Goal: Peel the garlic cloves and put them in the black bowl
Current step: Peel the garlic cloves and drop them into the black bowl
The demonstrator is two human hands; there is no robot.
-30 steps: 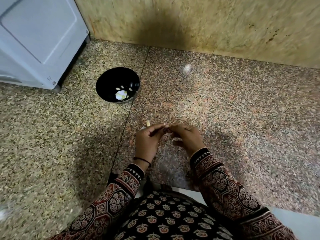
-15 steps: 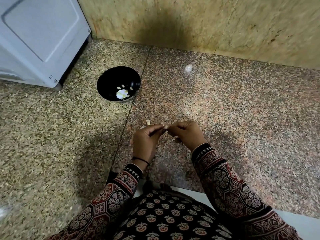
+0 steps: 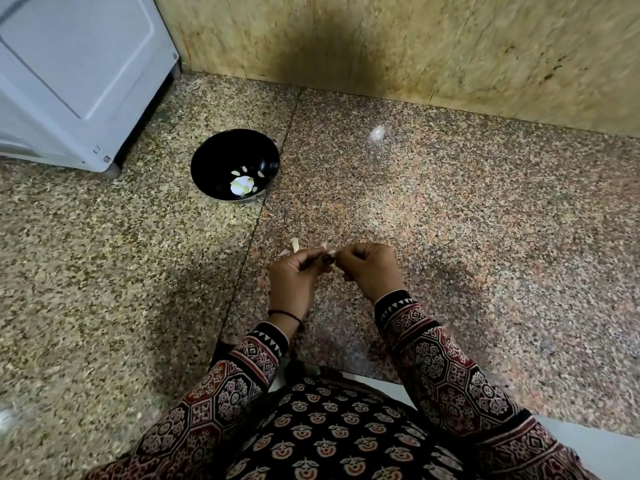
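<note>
A black bowl (image 3: 221, 157) sits on the speckled stone counter at the upper left, holding several pale peeled garlic cloves (image 3: 244, 185). Lower in the middle, my left hand (image 3: 294, 282) and my right hand (image 3: 370, 268) meet fingertip to fingertip and pinch a small garlic clove (image 3: 330, 252) between them; the fingers hide most of it. Bits of garlic or skin (image 3: 294, 244) lie on the counter just beyond my left hand.
A white appliance (image 3: 76, 74) stands at the back left, close to the bowl. A tan stone wall (image 3: 415, 46) closes the back. The counter's front edge (image 3: 571, 441) runs along the bottom right, by my patterned clothing.
My hands stay together on the clove; my right hand's fingers have curled in tighter. The view has shifted slightly.
</note>
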